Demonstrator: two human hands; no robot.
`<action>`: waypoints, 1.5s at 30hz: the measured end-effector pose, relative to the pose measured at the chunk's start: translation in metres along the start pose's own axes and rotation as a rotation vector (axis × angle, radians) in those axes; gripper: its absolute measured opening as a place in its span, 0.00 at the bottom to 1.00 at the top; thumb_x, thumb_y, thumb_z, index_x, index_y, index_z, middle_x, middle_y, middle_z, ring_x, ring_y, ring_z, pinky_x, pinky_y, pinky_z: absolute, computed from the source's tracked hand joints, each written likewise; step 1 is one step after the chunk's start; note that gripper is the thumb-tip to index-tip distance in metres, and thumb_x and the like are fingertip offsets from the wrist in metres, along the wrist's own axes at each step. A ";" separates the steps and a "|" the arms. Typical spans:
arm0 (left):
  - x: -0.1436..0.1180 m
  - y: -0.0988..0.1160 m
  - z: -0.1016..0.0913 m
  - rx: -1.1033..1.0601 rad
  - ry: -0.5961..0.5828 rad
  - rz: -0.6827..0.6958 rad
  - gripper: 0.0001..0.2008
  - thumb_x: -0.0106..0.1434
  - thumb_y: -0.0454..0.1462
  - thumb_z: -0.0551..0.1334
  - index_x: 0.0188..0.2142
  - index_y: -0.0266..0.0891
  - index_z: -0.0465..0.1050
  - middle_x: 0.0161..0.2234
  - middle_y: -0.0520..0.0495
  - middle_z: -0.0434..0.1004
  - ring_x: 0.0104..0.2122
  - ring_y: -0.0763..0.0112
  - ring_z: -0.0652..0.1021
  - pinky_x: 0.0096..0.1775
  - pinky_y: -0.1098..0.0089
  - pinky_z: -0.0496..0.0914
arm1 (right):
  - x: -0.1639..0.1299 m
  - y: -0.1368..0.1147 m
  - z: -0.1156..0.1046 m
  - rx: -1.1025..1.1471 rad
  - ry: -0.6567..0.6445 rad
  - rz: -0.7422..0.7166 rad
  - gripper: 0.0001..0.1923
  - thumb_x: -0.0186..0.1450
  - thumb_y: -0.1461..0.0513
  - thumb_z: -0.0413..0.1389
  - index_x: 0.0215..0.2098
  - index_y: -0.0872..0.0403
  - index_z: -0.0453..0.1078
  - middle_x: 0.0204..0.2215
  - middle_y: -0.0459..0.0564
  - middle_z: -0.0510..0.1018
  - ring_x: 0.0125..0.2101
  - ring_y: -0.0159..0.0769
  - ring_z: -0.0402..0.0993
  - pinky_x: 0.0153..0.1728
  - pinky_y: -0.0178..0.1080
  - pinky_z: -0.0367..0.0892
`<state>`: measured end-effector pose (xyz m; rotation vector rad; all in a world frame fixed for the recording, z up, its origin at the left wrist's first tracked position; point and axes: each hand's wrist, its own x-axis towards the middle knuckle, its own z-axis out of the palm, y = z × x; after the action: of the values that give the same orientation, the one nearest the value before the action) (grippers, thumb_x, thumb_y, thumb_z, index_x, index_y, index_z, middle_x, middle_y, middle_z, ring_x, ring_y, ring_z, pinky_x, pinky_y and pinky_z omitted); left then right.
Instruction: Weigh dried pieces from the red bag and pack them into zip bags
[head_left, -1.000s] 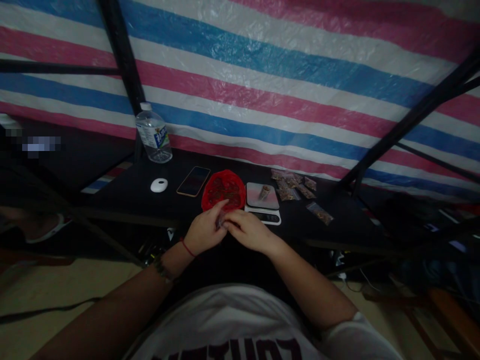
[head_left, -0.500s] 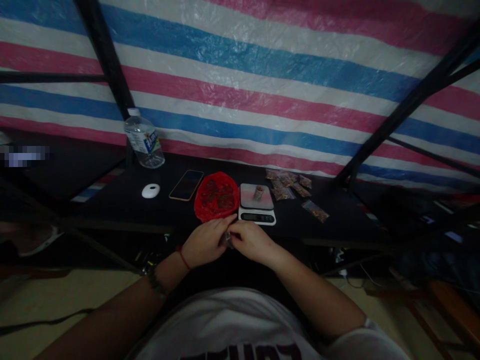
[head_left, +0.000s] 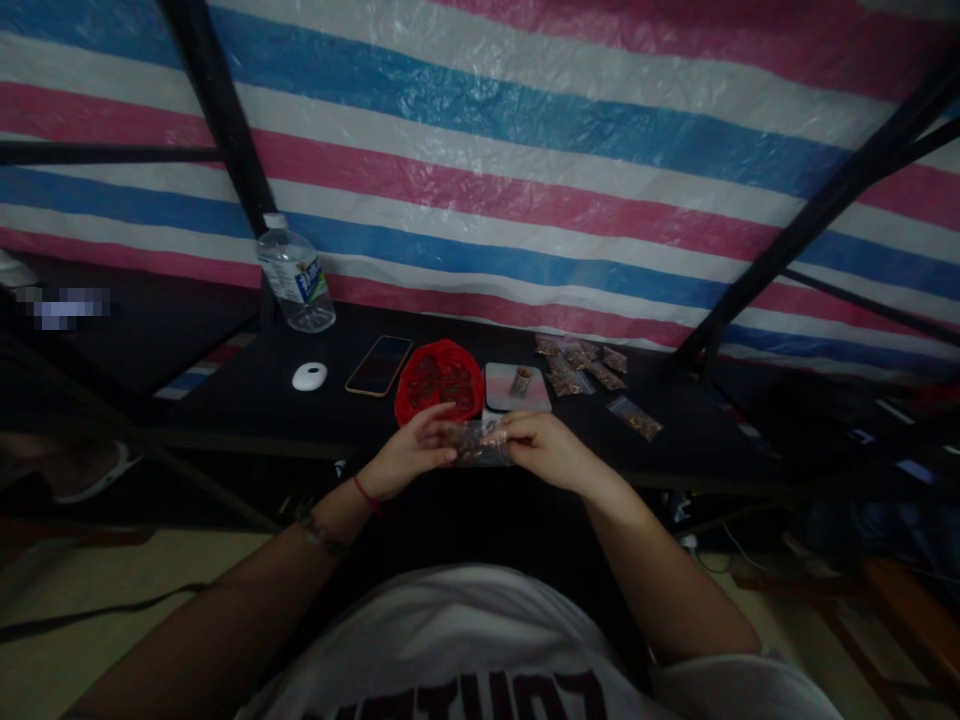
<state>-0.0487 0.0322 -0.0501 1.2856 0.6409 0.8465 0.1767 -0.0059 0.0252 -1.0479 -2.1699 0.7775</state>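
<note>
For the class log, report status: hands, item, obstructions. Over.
Left hand and right hand both pinching small clear bag, held above table edge. Scale and red bag just behind. Nothing blocking.

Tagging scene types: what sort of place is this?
Probably a makeshift packing stall: a pink, blue and white striped plastic tarp as the wall, a small digital scale and little clear filled bags on a black table.

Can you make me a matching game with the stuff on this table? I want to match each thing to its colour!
Things:
1. bottle
2. bowl
3. table
4. little oval thing

Colours:
A. red
B. black
C. white
D. clear with a blue label

Pairs: 1-D, 2-A, 3-B, 4-C
</note>
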 end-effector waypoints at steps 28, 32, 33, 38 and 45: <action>-0.013 0.011 -0.007 -0.103 -0.460 -0.181 0.26 0.52 0.49 0.68 0.44 0.33 0.75 0.40 0.36 0.79 0.36 0.60 0.79 0.36 0.68 0.71 | 0.001 -0.006 0.021 -0.042 -0.111 0.015 0.11 0.62 0.69 0.53 0.38 0.55 0.76 0.33 0.48 0.80 0.33 0.31 0.74 0.35 0.31 0.65; -0.013 0.009 -0.010 -0.131 -0.488 -0.178 0.26 0.52 0.48 0.67 0.46 0.33 0.75 0.43 0.36 0.79 0.41 0.56 0.78 0.46 0.61 0.69 | 0.002 -0.011 0.019 -0.155 -0.186 -0.100 0.11 0.64 0.69 0.52 0.40 0.55 0.75 0.35 0.50 0.78 0.36 0.31 0.73 0.39 0.32 0.64; -0.012 0.008 -0.012 -0.149 -0.460 -0.159 0.26 0.52 0.48 0.67 0.47 0.34 0.75 0.44 0.36 0.79 0.42 0.56 0.78 0.47 0.60 0.68 | 0.002 -0.010 0.018 -0.179 -0.180 -0.106 0.12 0.65 0.69 0.51 0.40 0.54 0.75 0.36 0.50 0.78 0.36 0.32 0.73 0.40 0.32 0.64; -0.009 0.006 -0.020 -0.124 -0.401 -0.060 0.25 0.54 0.48 0.66 0.47 0.35 0.75 0.46 0.36 0.78 0.47 0.53 0.76 0.51 0.56 0.65 | 0.001 -0.006 0.014 -0.277 -0.213 -0.121 0.14 0.63 0.71 0.51 0.39 0.53 0.75 0.35 0.48 0.77 0.36 0.31 0.72 0.39 0.33 0.64; -0.010 0.007 0.007 0.181 -0.376 -0.019 0.18 0.55 0.37 0.67 0.46 0.37 0.71 0.39 0.43 0.79 0.37 0.67 0.78 0.41 0.67 0.70 | -0.008 -0.012 0.022 -0.207 -0.231 -0.142 0.14 0.64 0.69 0.50 0.43 0.53 0.75 0.38 0.50 0.77 0.39 0.32 0.72 0.42 0.34 0.64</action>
<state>-0.0502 0.0205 -0.0429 1.5513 0.4344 0.5177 0.1592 -0.0236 0.0170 -0.9274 -2.5359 0.6448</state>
